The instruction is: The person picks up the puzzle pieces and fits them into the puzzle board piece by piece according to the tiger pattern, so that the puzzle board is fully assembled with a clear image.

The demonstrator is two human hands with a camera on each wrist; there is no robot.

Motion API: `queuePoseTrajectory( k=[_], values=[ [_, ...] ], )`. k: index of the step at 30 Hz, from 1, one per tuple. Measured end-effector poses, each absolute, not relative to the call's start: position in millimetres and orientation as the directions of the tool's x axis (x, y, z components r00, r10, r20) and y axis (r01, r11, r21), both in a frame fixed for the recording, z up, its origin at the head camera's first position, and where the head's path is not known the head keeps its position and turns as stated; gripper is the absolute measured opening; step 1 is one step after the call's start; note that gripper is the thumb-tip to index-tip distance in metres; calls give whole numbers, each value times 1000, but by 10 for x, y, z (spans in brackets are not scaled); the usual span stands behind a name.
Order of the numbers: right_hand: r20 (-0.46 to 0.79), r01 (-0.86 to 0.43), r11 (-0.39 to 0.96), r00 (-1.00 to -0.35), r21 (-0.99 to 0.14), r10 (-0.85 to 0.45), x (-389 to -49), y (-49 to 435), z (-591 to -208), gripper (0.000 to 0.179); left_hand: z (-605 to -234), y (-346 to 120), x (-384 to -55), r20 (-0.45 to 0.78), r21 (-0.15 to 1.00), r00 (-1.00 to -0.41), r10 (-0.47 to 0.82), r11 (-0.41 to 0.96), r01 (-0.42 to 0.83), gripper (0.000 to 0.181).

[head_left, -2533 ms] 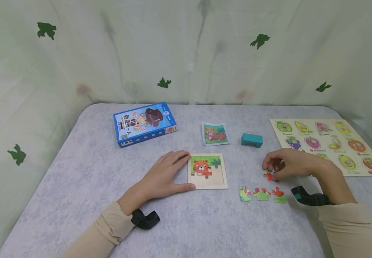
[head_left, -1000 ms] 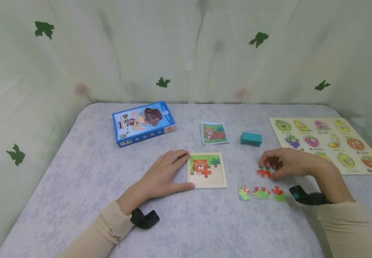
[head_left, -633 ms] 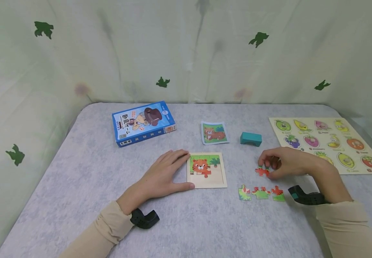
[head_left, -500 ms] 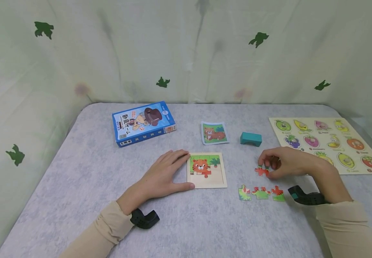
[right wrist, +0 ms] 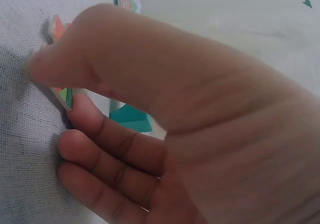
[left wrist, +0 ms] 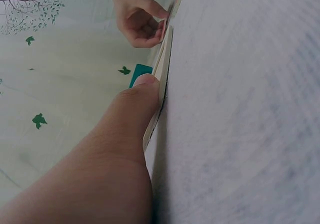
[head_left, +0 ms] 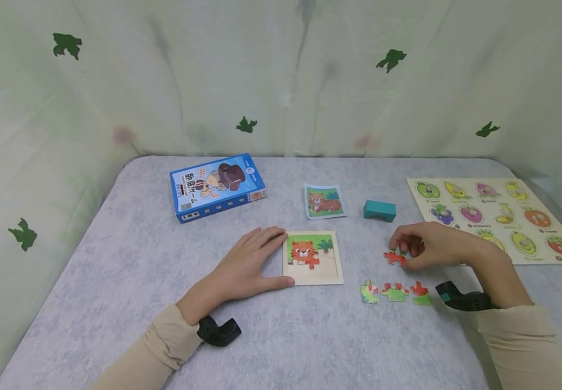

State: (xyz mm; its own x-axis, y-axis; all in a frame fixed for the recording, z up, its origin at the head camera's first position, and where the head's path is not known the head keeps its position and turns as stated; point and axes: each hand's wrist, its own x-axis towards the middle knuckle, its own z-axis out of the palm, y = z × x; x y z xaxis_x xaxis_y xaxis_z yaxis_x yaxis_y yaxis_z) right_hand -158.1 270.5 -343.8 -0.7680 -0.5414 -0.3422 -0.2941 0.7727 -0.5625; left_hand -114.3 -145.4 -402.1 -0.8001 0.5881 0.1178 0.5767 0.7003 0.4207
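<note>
My left hand [head_left: 249, 265] rests at the left side of a wooden puzzle board [head_left: 323, 275], its fingers extended at the top corner and its thumb on the lower edge. Part of a tiger picture fills the board's upper area; bare wood shows below. To the right, my right hand [head_left: 432, 246] pinches an orange-and-green puzzle piece [head_left: 394, 258] between thumb and index finger, at the table surface. In the right wrist view the thumb partly hides this puzzle piece [right wrist: 59, 29]. Three loose pieces lie in a row nearer me: one green [head_left: 369, 293], one striped [head_left: 395, 294], one orange-green [head_left: 421, 295].
A picture card [head_left: 324, 202] lies behind the board, with a teal arch block [head_left: 379, 210] to its right. The blue game box [head_left: 218, 187] is at the back left. A fruit puzzle board [head_left: 495, 216] lies partly behind my right wrist.
My right hand, pinching the orange-and-green piece, has shifted slightly left, and more of the piece shows. My left hand and the puzzle board have kept their places.
</note>
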Motion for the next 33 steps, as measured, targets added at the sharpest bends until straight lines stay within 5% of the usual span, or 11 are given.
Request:
queuePoseTrajectory(
  k=[33],
  values=[
    [-171,-410,743,-806,-529,-567,-1554,2543,-3396,24,-4014,-1453,-1143,102,416,-804,586,709,569,95]
  ],
)
